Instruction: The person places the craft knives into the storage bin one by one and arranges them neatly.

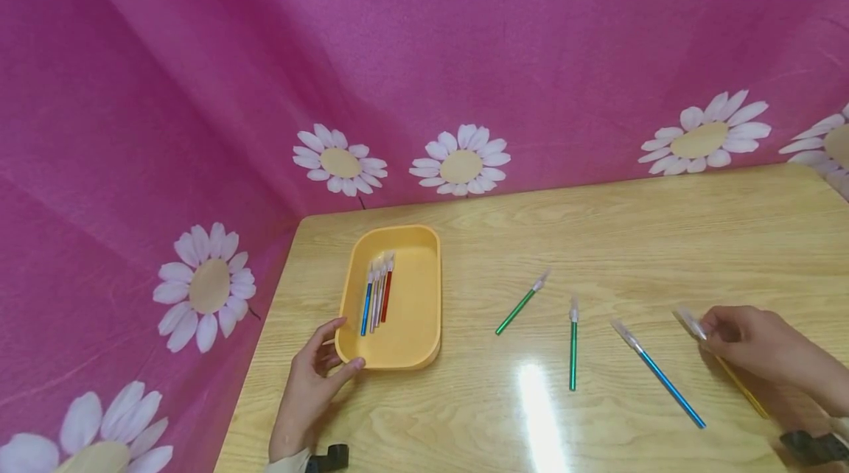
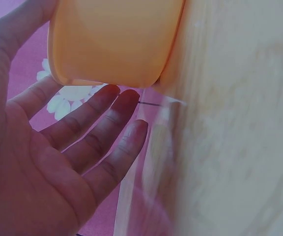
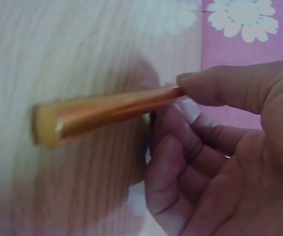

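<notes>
My right hand (image 1: 749, 340) pinches a gold craft knife (image 3: 117, 113) near its clear-capped end, thumb against fingers; the handle slants down toward the near right in the head view. My left hand (image 1: 315, 381) grips the near left corner of a yellow tray (image 1: 427, 362), thumb at the near wall and index finger at the left rim. In the left wrist view its other fingers (image 2: 102, 132) spread below the tray. Several capped craft knives, among them a blue one (image 1: 367, 307) and a red one (image 1: 387, 296), lie side by side in the tray's left part.
Between tray and right hand, two green craft knives (image 1: 516, 312) and a blue craft knife (image 1: 670, 384) lie apart on the wooden table (image 1: 477, 414). A pink cloth with white flowers (image 1: 530, 53) hangs along the back and left edges. Light glares off the table's near middle.
</notes>
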A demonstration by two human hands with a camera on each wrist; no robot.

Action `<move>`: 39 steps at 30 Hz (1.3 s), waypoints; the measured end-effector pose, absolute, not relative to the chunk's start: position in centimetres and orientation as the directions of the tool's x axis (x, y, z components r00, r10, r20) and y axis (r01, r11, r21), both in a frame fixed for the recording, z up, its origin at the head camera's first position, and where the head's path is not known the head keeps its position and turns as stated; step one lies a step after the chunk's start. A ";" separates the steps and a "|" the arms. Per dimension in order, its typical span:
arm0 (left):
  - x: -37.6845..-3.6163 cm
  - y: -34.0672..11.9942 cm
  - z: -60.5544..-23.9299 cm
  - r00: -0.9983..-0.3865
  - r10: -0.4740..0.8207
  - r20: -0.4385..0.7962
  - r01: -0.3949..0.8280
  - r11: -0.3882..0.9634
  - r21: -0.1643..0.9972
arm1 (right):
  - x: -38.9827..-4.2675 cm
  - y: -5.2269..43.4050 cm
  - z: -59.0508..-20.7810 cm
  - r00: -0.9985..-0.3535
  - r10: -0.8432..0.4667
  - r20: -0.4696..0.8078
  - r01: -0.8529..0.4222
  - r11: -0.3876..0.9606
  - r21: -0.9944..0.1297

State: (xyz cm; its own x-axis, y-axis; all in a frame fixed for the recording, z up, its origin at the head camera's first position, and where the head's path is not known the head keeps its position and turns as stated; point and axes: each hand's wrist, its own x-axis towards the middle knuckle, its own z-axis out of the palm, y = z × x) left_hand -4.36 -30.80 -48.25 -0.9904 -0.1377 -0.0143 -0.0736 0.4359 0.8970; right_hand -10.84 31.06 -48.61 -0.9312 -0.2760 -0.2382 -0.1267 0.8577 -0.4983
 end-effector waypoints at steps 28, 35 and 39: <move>-4.3 -31.0 -48.1 -0.992 -0.126 -0.004 -0.058 0.431 0.901 | -14.5 24.0 -43.9 -0.921 -0.324 -0.218 -0.012 0.580 -0.814; -4.4 -30.9 -48.3 -0.991 -0.131 -0.032 -0.086 0.433 0.898 | -17.9 16.0 -40.2 -0.868 -0.450 -0.212 -0.013 0.446 -0.895; -4.5 -30.9 -48.4 -0.990 -0.138 -0.033 -0.090 0.432 0.897 | -19.8 10.7 -39.6 -0.834 -0.509 -0.214 0.038 0.333 -0.942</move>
State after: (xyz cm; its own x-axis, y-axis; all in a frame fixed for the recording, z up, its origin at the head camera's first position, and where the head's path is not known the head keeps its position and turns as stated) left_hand -4.46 -30.92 -48.36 -0.9899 -0.1380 -0.0332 -0.0903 0.4319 0.8974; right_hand -19.84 10.66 -39.64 -0.8335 -0.5092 -0.2142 0.0385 0.3333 -0.9420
